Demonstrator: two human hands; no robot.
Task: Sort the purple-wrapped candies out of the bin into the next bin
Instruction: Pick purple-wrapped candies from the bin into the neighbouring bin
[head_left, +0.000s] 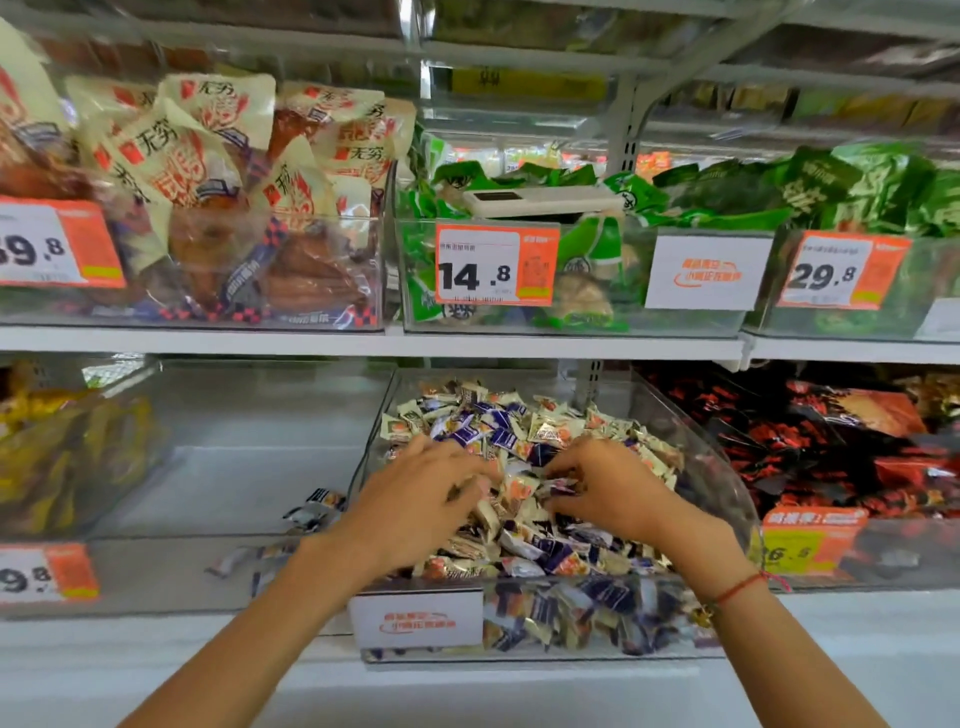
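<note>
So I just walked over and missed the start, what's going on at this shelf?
A person has both hands in a clear bin of mixed candies, picking out the purple-wrapped candies. The left hand and right hand are digging in the heap; what they hold is unclear. A few candies already lie in the next bin to the left.

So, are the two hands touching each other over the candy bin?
Apart. The head view shows a strip of candies between the left hand and the right hand; both sets of fingers are down in the pile.
</note>
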